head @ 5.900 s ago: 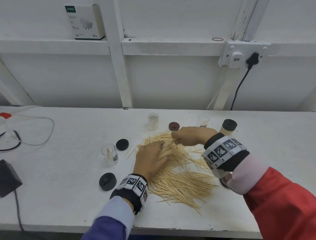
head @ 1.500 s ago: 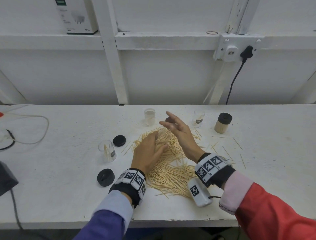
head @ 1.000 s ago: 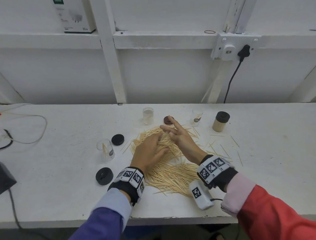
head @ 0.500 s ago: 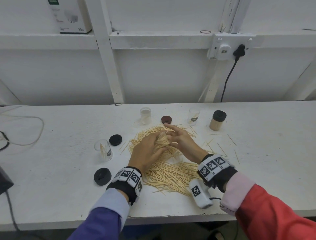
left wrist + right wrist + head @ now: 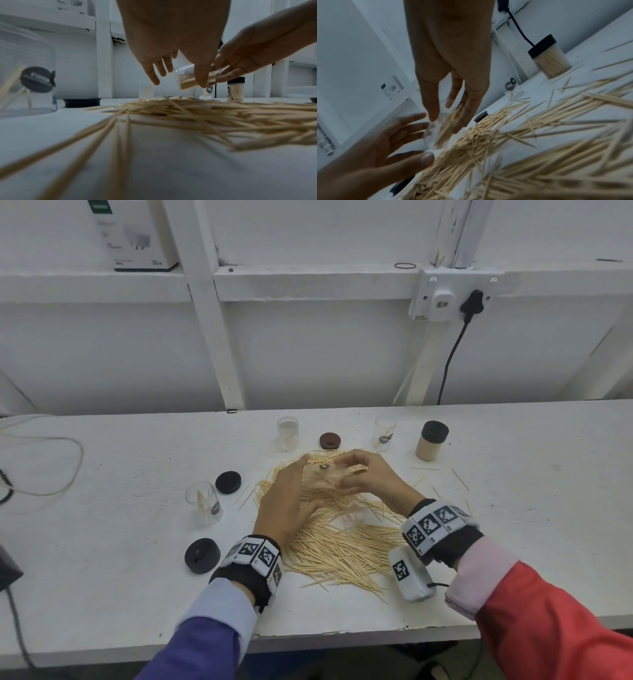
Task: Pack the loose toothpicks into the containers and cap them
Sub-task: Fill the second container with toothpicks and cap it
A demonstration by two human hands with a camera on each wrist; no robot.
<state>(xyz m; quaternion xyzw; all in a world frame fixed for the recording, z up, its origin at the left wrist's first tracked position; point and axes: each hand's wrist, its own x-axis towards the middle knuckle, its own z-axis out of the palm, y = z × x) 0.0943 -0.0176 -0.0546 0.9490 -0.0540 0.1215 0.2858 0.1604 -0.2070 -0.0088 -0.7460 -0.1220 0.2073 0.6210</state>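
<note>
A heap of loose toothpicks [image 5: 342, 539] covers the middle of the white table [image 5: 102, 542]. Just above its far side, my right hand [image 5: 352, 474] grips a clear container [image 5: 325, 477], tilted and partly filled with toothpicks. The right wrist view shows those fingers [image 5: 471, 105] wrapped round the container [image 5: 435, 135]. My left hand [image 5: 294, 491] is open beside it, fingers straight and palm turned toward the container. In the left wrist view the container [image 5: 188, 79] hangs over the heap [image 5: 205, 112].
A capped, full container [image 5: 431, 441] stands back right. Open containers stand at the back [image 5: 287, 433], back right [image 5: 384, 433] and left [image 5: 203, 505]. Black caps [image 5: 228, 482] [image 5: 202, 555] and a brown cap [image 5: 330, 440] lie loose. Stray toothpicks [image 5: 459, 479] lie right.
My right hand came down from the air onto the heap and now grips a clear container raised off it. My left hand lifted from the toothpicks and opened beside it.
</note>
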